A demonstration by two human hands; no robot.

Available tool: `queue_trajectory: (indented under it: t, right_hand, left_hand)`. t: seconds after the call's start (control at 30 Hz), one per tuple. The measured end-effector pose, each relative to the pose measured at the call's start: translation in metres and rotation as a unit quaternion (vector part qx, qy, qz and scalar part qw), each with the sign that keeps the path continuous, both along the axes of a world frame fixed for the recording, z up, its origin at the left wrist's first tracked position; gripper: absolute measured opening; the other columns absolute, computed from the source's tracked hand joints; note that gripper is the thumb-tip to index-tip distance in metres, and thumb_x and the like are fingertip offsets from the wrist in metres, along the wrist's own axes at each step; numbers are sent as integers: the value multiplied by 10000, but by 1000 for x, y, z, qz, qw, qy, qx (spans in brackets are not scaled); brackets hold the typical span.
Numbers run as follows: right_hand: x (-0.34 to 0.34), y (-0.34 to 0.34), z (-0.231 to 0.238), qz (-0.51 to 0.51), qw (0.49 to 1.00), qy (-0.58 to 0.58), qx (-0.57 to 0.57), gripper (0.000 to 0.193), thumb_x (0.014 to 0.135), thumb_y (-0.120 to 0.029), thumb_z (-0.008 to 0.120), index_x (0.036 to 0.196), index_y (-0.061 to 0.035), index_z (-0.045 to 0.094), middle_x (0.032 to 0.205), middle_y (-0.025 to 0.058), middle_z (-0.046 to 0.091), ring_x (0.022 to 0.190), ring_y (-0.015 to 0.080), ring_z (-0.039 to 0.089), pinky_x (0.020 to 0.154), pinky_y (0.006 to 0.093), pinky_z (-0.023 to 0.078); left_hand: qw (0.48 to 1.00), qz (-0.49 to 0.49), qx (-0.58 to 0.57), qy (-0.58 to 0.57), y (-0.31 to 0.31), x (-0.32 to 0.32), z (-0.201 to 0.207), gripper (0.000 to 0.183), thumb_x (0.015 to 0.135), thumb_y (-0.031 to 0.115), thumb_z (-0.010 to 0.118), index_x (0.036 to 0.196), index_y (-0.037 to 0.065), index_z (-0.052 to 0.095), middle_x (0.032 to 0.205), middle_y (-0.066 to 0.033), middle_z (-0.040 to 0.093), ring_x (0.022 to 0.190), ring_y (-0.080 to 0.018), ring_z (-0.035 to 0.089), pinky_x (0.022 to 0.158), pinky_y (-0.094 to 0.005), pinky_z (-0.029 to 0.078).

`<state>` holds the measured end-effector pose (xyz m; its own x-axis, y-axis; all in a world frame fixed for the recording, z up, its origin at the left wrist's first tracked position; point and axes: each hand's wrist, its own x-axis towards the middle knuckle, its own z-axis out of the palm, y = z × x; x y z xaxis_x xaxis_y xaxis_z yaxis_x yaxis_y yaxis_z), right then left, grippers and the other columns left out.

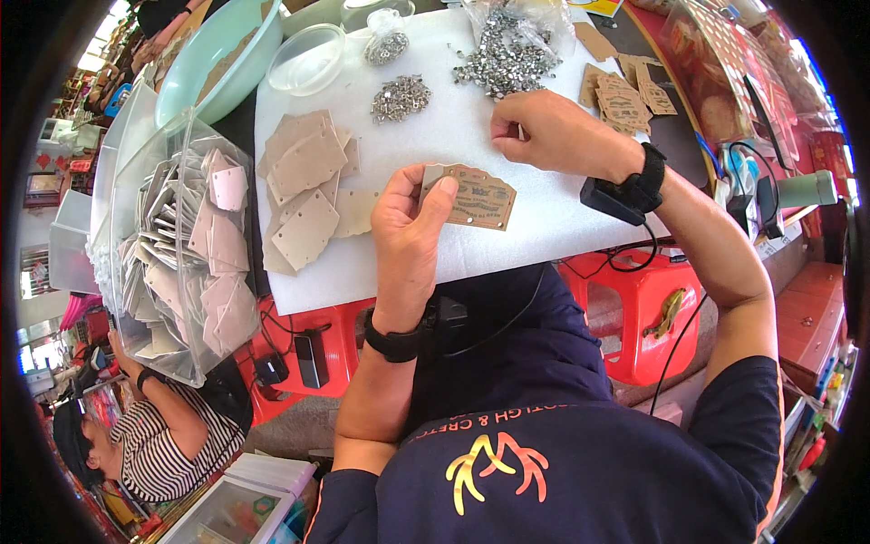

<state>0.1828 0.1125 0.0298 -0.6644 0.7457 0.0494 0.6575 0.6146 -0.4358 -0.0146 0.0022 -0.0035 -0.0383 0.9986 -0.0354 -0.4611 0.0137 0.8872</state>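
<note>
My left hand (408, 238) grips a brown cardboard card (487, 198) by its left end, thumb on top. The card has dark print, a wavy-cut edge and small holes or studs near its corners. To the right and farther off, my right hand (542, 127) is closed, its fingertips curled under; whatever they may hold is hidden. It hovers just nearer than a heap of small shiny metal fasteners (507, 56). A smaller pile of metal pieces (400, 98) lies left of it. Plain grey-brown cards (308, 165) lie stacked loosely left of my left hand.
A white foam sheet (526, 249) covers the table. More printed cards (621, 102) lie at far right. On the left stand a clear bin (188, 358) of cards and a pale green basin (263, 63). Red stools (625, 349) are below. A person in stripes (172, 444) sits lower left.
</note>
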Motion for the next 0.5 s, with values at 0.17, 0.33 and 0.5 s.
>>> queue_trajectory:
  t: [0.17, 0.33, 0.5]
  right_hand:
    - [0, -23, 14, -38, 955, 192, -223, 102, 890, -131, 665, 909, -35, 635, 715, 3, 537, 655, 50, 469, 560, 237, 385]
    - [-7, -46, 14, 21, 964, 252, -88, 97, 861, -106, 706, 897, -46, 640, 770, -1, 507, 590, 68, 430, 529, 240, 356]
    - [-11, -54, 10, 9, 965, 262, -24, 122, 823, -94, 708, 893, -28, 633, 786, 76, 561, 624, 182, 570, 553, 296, 465]
  left_hand:
    - [999, 19, -1, 34, -1, 7, 3, 185, 940, 80, 620, 1093, -20, 588, 995, -59, 666, 897, -73, 602, 820, -229, 480]
    - [992, 49, 9, 116, -2, 15, 6, 188, 928, 75, 638, 1073, -33, 584, 966, -48, 646, 885, -67, 598, 774, -217, 487]
    - [985, 63, 35, 158, -2, 18, 5, 176, 921, 70, 638, 1058, -26, 585, 942, -38, 639, 864, -73, 598, 756, -230, 491]
